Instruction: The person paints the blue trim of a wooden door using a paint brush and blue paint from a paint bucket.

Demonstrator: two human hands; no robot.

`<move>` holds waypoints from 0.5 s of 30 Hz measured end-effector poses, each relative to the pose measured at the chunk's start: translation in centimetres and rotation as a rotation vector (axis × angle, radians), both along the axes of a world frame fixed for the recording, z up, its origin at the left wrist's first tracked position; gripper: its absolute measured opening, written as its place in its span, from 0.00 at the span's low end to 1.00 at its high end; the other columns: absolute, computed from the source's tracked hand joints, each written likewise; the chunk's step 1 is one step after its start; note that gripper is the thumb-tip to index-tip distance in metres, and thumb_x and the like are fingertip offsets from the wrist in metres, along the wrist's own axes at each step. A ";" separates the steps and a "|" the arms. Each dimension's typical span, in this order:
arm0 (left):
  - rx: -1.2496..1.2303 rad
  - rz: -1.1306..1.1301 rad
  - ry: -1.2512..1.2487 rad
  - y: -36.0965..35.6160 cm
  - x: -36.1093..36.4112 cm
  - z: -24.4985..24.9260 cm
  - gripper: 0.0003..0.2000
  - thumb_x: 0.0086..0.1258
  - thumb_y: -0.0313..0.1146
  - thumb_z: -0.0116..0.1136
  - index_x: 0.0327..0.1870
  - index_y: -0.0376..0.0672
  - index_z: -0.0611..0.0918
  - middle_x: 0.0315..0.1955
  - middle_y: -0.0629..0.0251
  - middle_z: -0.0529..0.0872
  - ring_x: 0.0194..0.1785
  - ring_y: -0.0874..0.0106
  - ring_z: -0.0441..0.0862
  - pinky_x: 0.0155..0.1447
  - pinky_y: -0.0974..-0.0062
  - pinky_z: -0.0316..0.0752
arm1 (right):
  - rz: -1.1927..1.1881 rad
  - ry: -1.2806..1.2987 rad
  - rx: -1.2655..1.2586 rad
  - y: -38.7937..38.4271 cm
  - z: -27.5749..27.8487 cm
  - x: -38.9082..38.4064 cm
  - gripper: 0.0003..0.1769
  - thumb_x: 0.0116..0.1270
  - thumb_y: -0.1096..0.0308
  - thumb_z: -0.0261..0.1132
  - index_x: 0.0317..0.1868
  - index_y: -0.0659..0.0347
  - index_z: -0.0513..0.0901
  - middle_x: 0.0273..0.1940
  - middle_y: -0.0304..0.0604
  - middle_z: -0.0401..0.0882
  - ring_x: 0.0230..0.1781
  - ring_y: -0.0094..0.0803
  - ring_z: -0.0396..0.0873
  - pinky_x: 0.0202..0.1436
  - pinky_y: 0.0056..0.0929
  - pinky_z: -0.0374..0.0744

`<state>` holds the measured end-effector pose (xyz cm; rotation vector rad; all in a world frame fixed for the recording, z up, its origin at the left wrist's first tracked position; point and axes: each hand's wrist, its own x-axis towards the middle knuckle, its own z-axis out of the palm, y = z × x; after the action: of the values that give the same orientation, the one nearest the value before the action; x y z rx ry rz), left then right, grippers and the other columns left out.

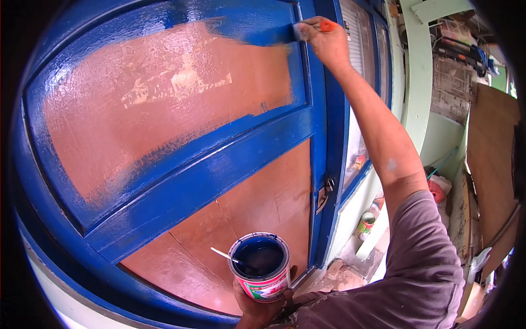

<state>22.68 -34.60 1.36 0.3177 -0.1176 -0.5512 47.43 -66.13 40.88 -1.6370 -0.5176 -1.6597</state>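
Note:
My left hand is wrapped round a paint can at the bottom middle, supporting it from below. Dark blue paint is inside, and a thin white stick leans out over the rim. Up at the top right, my right hand grips a paintbrush, whose orange handle shows between the fingers. Its bristle end is at the right edge of the door's upper panel; the tip is hard to make out. On the door, wet blue borders a bare brown upper panel.
The brown lower panel sits below the blue crossbar. A latch is on the door's right edge, beside a blue-framed window. Farther right are a green-labelled can, a brown board and a cluttered shelf.

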 end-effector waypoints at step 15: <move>-0.143 -0.097 0.012 -1.1 0.0 1.1 0.41 0.66 0.47 0.68 0.78 0.50 0.63 0.71 0.54 0.74 0.75 0.53 0.71 0.66 0.52 0.79 | 0.186 0.099 -0.023 -1.3 -2.8 -2.0 0.10 0.68 0.65 0.73 0.40 0.65 0.91 0.33 0.39 0.92 0.34 0.23 0.87 0.43 0.25 0.83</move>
<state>22.73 -35.68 2.41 0.1705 -0.1608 -0.6370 45.38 -67.40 38.05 -1.6262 -0.6219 -1.4344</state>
